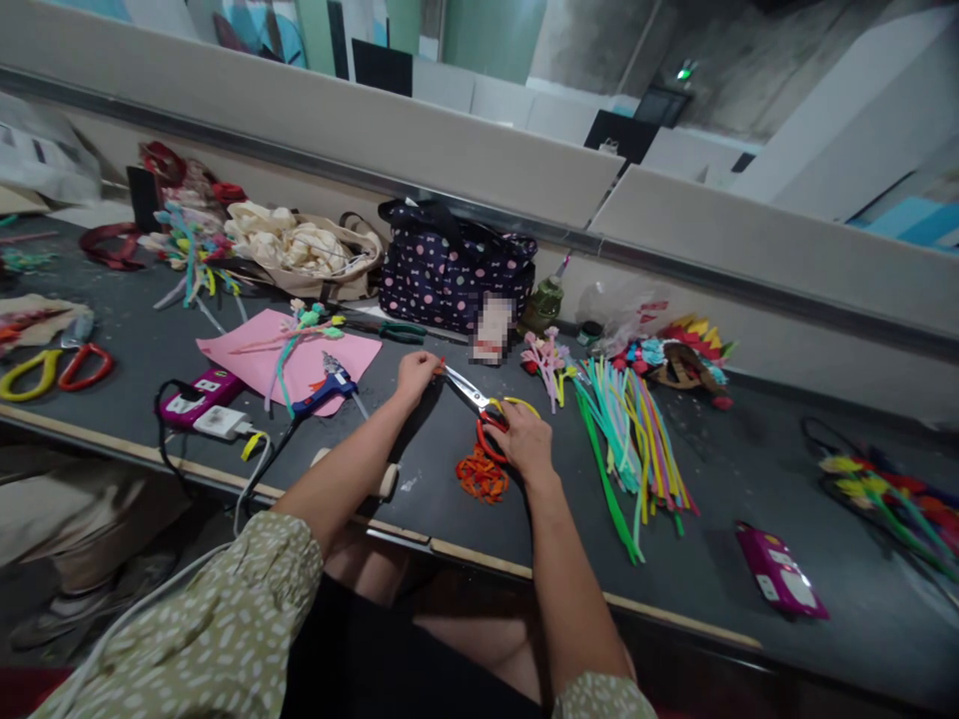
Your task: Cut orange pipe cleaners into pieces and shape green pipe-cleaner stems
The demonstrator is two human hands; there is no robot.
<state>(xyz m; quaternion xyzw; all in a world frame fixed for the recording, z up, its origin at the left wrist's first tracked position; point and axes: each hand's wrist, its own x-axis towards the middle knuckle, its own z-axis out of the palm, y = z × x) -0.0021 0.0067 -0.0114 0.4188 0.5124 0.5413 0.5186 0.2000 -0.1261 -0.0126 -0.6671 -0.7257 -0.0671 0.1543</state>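
My right hand (526, 437) grips a pair of scissors (471, 387) with red and yellow handles, the blades pointing up and left. Near the blade tips, my left hand (417, 377) pinches a small red piece (441, 365), too small to make out fully. Just below the scissors lies a pile of short orange and red pieces (481, 474) on the dark table. Right of my right hand is a bundle of coloured pipe cleaners (633, 434) in green, yellow and pink. A blue glue gun (326, 392) rests on a pink sheet (259, 340) left of my left hand.
A dotted dark bag (457, 265) and a beige bag with cream material (300, 245) stand against the partition. A second pair of scissors (60, 364) and a purple power strip (202, 399) with cables lie left. Another purple box (781, 571) sits at right.
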